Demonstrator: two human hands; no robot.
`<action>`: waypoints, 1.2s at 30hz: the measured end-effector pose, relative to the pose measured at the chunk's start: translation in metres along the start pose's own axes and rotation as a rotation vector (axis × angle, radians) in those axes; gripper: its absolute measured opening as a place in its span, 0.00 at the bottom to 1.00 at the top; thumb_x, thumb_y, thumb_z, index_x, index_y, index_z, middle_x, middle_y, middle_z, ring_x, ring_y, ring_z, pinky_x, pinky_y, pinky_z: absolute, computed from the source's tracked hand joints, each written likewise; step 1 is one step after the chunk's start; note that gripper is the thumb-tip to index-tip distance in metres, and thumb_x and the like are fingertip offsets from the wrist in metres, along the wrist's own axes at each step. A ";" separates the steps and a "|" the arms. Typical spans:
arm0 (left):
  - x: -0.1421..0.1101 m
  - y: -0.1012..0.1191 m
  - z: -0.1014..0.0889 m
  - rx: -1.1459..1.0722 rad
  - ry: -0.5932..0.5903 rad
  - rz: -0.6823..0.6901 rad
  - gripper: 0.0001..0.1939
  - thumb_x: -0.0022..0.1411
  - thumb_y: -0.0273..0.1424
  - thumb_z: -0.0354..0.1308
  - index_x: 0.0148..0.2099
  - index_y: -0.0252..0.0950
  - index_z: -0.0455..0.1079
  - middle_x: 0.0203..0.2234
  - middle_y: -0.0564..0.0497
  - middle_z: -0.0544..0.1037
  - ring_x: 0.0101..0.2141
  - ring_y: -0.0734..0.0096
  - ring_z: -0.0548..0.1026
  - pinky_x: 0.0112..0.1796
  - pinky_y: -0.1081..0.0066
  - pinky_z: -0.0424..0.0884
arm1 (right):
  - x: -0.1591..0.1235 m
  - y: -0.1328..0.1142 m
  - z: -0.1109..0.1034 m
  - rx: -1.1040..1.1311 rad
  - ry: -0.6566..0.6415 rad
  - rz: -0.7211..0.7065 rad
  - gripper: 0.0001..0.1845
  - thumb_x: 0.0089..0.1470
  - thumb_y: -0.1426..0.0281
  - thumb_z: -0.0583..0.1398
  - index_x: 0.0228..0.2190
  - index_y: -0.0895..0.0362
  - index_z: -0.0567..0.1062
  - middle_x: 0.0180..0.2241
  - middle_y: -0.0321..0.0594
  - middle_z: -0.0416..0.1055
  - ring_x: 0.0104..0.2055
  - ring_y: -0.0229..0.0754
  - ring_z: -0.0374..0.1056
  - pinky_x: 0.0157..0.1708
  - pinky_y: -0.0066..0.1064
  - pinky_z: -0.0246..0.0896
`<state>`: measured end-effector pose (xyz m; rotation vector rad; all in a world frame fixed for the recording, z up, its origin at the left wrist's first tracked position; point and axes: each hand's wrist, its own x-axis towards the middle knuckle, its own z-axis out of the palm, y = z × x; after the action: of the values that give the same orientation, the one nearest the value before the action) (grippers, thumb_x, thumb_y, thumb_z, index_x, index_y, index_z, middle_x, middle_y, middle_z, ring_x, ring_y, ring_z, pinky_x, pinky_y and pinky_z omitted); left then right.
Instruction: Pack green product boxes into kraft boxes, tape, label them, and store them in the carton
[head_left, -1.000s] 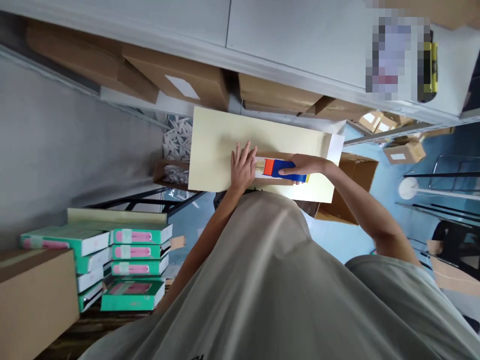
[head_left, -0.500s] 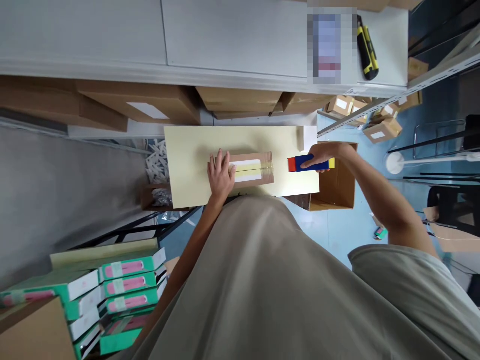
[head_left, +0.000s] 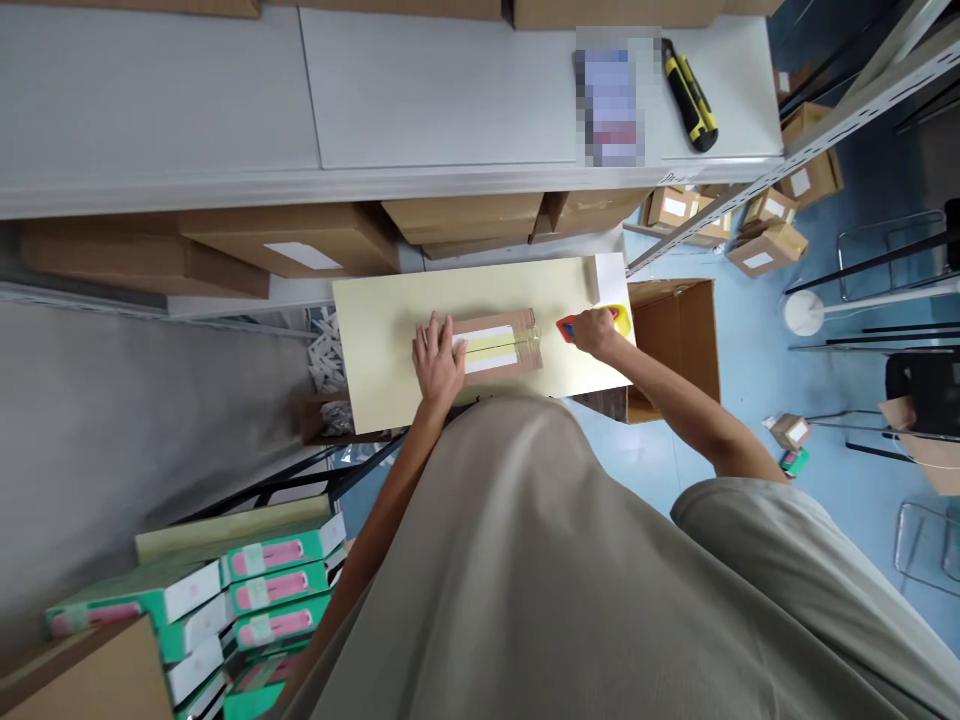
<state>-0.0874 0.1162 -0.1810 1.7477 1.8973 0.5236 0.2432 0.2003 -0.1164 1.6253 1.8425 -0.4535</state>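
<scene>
A small brown cardboard box (head_left: 508, 342) with a white and yellow label lies on a pale yellow table (head_left: 390, 310). My left hand (head_left: 436, 360) rests flat on the box's left end, fingers stretched out. My right hand (head_left: 596, 331) is closed around a red, blue and yellow tape dispenser (head_left: 570, 328), held low at the table's right end, a little to the right of the box.
A grey shelf (head_left: 420, 110) above holds a yellow and black utility knife (head_left: 688, 95). Cardboard boxes (head_left: 300, 240) sit under it. An open carton (head_left: 671, 335) stands on the blue floor at the right. Green and pink boxes (head_left: 262, 590) are stacked at lower left.
My right hand drew the tape dispenser off the box to the right, then lowered it to the table near the box's end. My left hand stayed on the box.
</scene>
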 end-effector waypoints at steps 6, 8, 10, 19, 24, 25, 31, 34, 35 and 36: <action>0.000 -0.004 0.003 -0.019 0.014 0.036 0.37 0.81 0.47 0.47 0.82 0.34 0.61 0.82 0.40 0.55 0.82 0.35 0.47 0.79 0.38 0.45 | 0.002 -0.012 0.077 0.269 0.220 0.167 0.30 0.77 0.57 0.57 0.62 0.73 0.71 0.46 0.66 0.83 0.45 0.57 0.78 0.43 0.40 0.64; 0.000 -0.007 0.003 -0.033 0.011 0.056 0.37 0.81 0.47 0.48 0.82 0.34 0.61 0.83 0.40 0.54 0.82 0.37 0.46 0.79 0.40 0.45 | 0.003 -0.024 0.098 0.331 0.230 0.193 0.29 0.78 0.58 0.55 0.62 0.73 0.70 0.46 0.65 0.83 0.46 0.56 0.78 0.47 0.40 0.64; -0.001 -0.009 0.001 -0.052 0.002 0.080 0.38 0.80 0.48 0.50 0.82 0.34 0.60 0.83 0.39 0.50 0.82 0.39 0.46 0.79 0.42 0.46 | 0.004 -0.034 0.112 0.378 0.245 0.218 0.25 0.79 0.60 0.55 0.61 0.71 0.70 0.47 0.63 0.83 0.49 0.55 0.78 0.53 0.40 0.63; -0.023 0.014 -0.009 -0.088 0.097 -0.384 0.58 0.70 0.53 0.67 0.82 0.20 0.45 0.78 0.18 0.55 0.77 0.31 0.61 0.73 0.48 0.64 | -0.019 -0.059 0.090 0.548 0.438 0.251 0.27 0.80 0.62 0.49 0.61 0.70 0.73 0.50 0.68 0.83 0.53 0.61 0.80 0.53 0.43 0.66; -0.017 0.030 -0.009 -0.058 -0.060 -0.556 0.51 0.64 0.61 0.69 0.71 0.25 0.65 0.62 0.20 0.78 0.65 0.29 0.78 0.62 0.50 0.73 | -0.026 -0.115 0.060 0.703 0.408 0.144 0.45 0.72 0.37 0.55 0.62 0.68 0.73 0.44 0.64 0.84 0.47 0.65 0.82 0.45 0.41 0.69; -0.014 0.030 -0.008 -0.052 -0.078 -0.595 0.50 0.61 0.62 0.71 0.67 0.26 0.68 0.60 0.20 0.80 0.63 0.29 0.79 0.60 0.51 0.74 | -0.024 -0.122 0.059 0.710 0.392 0.165 0.48 0.69 0.35 0.57 0.62 0.68 0.73 0.44 0.65 0.84 0.47 0.65 0.82 0.44 0.41 0.69; -0.012 0.000 0.001 -0.225 -0.066 -0.635 0.26 0.64 0.57 0.68 0.43 0.37 0.79 0.44 0.37 0.88 0.51 0.43 0.85 0.49 0.60 0.75 | -0.005 -0.103 0.080 0.833 0.418 0.020 0.35 0.76 0.43 0.55 0.53 0.63 0.80 0.35 0.54 0.82 0.38 0.54 0.78 0.38 0.35 0.62; -0.020 -0.018 -0.002 -0.497 -0.046 -0.572 0.25 0.64 0.56 0.66 0.42 0.38 0.80 0.40 0.45 0.88 0.46 0.53 0.84 0.45 0.66 0.75 | -0.002 -0.085 0.087 0.861 0.416 -0.087 0.32 0.79 0.48 0.51 0.48 0.61 0.81 0.31 0.49 0.80 0.34 0.49 0.74 0.36 0.33 0.60; -0.022 -0.024 -0.004 -0.568 -0.052 -0.546 0.26 0.63 0.57 0.67 0.43 0.37 0.81 0.40 0.46 0.88 0.45 0.54 0.84 0.45 0.66 0.76 | -0.003 -0.081 0.087 0.864 0.412 -0.109 0.32 0.79 0.48 0.50 0.47 0.61 0.82 0.30 0.48 0.79 0.33 0.48 0.73 0.36 0.34 0.60; -0.025 -0.028 -0.007 -0.612 -0.069 -0.519 0.28 0.62 0.58 0.67 0.44 0.36 0.81 0.39 0.46 0.88 0.45 0.55 0.83 0.45 0.66 0.76 | -0.005 -0.078 0.087 0.870 0.407 -0.135 0.32 0.79 0.48 0.50 0.47 0.61 0.82 0.30 0.47 0.79 0.31 0.47 0.71 0.35 0.34 0.60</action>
<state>-0.1130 0.0889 -0.1895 0.8396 1.7890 0.7266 0.1875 0.1278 -0.1898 2.2807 2.2210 -1.1801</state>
